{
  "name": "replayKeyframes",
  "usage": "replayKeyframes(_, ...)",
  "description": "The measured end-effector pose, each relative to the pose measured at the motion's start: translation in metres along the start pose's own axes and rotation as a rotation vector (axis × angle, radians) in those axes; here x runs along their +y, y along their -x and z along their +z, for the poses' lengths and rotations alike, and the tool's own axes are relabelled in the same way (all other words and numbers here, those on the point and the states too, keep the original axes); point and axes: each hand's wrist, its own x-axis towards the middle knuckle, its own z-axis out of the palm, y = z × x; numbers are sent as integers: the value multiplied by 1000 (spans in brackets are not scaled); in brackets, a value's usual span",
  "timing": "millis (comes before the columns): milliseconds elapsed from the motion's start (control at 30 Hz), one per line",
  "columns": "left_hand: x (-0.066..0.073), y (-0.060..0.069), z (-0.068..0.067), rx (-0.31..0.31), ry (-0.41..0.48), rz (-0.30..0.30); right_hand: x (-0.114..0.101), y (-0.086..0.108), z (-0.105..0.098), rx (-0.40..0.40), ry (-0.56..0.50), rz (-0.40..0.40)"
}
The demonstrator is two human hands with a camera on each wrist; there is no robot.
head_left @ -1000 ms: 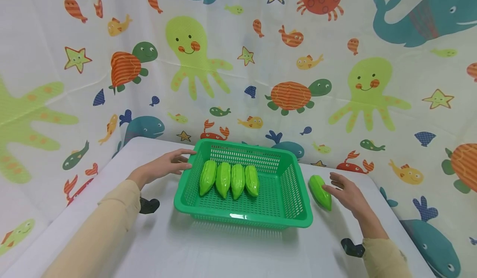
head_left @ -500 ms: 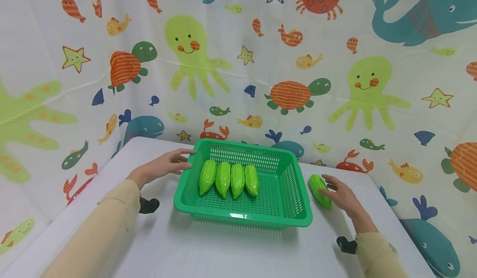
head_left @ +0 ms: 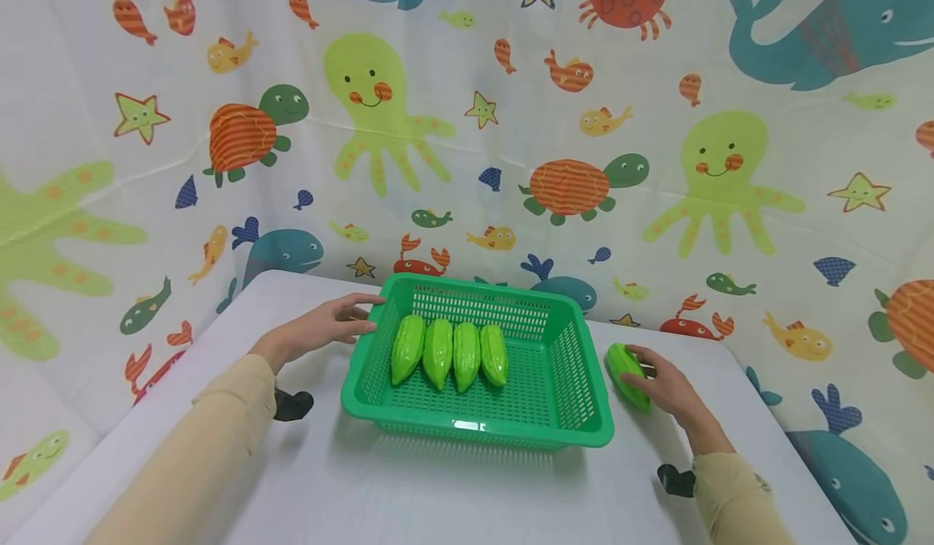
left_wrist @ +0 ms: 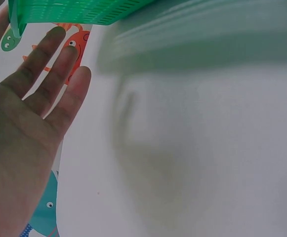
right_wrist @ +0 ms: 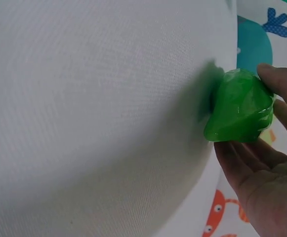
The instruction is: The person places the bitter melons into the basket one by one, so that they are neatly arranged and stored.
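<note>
In the head view, a green slotted plastic basket (head_left: pixel 474 427) stands mid-table. Several bright green, ridged, tapered fruit or vegetables (head_left: pixel 438 354) lie side by side in its left half. My left hand (head_left: pixel 317 330) is at the basket's left rim, its fingertips touching or close to it; the left wrist view shows fairly straight fingers (left_wrist: pixel 47 91) below the basket (left_wrist: pixel 84 12). Right of the basket, one more green ridged fruit or vegetable (head_left: pixel 623 366) lies on the table. My right hand (head_left: pixel 667 383) holds it between thumb and fingers, as the right wrist view (right_wrist: pixel 242 106) shows.
A white-covered table (head_left: pixel 438 500) bears everything. Behind and beside it hangs a curtain (head_left: pixel 452 204) printed with sea animals. A dark strap-like piece shows at the left wrist (head_left: pixel 293 405) and at the right wrist (head_left: pixel 676 480).
My right hand has moved left onto the loose green fruit or vegetable, and its fingers have closed around it. The left hand and the basket have stayed in place.
</note>
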Motion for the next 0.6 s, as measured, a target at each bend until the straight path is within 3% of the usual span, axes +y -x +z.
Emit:
replayKeyframes(433, 2, 2, 0, -3, -11, 22, 4, -1, 0, -22, 13, -22)
replayKeyframes(600, 2, 1, 1, 5, -14, -5, 4, 1, 0, -39, 22, -40)
